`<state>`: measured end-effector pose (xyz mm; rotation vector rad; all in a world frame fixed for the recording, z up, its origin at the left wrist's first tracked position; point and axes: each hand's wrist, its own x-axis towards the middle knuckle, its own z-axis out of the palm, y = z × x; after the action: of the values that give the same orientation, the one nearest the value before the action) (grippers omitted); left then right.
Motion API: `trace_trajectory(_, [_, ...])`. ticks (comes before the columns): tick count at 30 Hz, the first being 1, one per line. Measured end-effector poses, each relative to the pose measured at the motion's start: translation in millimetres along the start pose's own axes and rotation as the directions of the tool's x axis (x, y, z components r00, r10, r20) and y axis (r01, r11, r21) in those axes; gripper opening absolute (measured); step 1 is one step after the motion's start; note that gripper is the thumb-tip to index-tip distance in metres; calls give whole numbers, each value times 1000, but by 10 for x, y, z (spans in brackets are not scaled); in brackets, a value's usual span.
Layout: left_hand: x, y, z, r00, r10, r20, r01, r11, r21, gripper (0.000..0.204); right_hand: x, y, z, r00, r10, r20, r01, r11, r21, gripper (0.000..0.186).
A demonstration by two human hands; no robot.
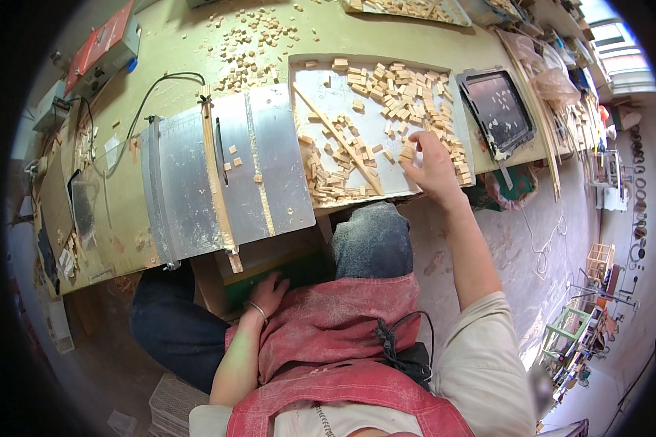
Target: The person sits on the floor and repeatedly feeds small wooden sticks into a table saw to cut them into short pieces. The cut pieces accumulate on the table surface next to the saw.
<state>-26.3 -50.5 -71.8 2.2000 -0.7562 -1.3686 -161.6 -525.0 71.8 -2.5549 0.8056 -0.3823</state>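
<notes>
My right hand (431, 167) reaches over a shallow white tray (321, 91) on the table. Its thumb and forefinger are curled around small wooden blocks (407, 154) near the tray's right side. Many more such blocks lie loose around the hand and along the tray's edges. A long thin wooden strip (333, 133) lies slantwise across the tray. Below the table edge, my left hand (269, 294) is by my lap, next to the red apron (328, 313). Its fingers are partly in shadow and look loosely apart, with nothing seen in them.
Left of the tray is a metal saw table (186, 175) with a slotted blade opening (221, 149), a wooden fence strip (215, 175) and a few blocks. Beyond it lies a pile of blocks (251, 47). A black tray (497, 109) stands at right; a red-and-grey box (102, 54) sits far left.
</notes>
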Motion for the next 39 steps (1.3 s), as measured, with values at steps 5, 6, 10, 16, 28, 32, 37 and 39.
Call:
trace_trajectory(5, [1, -10, 3, 1000, -2, 14, 2, 1000, -4, 56, 94, 100, -2, 987, 112, 118, -100, 990, -98, 50])
trace_trajectory(6, [-5, -2, -8, 1000, -6, 17, 6, 1000, -3, 56, 109, 82, -1, 978, 158, 136, -142, 983, -119, 50])
trace_trajectory(10, [-41, 29, -36, 999, -33, 33, 32, 999, 7, 57, 81, 39, -2, 986, 146, 81, -131, 978, -166, 48])
trace_trajectory(16, [-322, 343, -203, 983, 146, -110, -128, 979, 157, 55, -156, -802, -200, 994, -54, -93, 64, 992, 113, 41])
trace_trajectory(28, [-1125, 993, -771, 760, 574, -304, -534, 819, 209, 45, -549, -2416, 399, 980, -196, -28, 164, 727, 667, 50])
trace_trajectory(32, [-1197, 1026, -836, 713, 607, -350, -580, 792, 192, 40, -539, -2520, 496, 980, -197, -35, 178, 777, 604, 50])
trace_trajectory(37, [-1293, 1337, -1166, 509, 652, -562, -642, 723, 257, 30, -284, -2567, 608, 945, -325, -30, 321, 910, 262, 43])
trace_trajectory(39, [-1246, 1473, -1339, 393, 665, -635, -626, 699, 345, 30, -196, -2648, 586, 929, -368, 31, 362, 924, 127, 39])
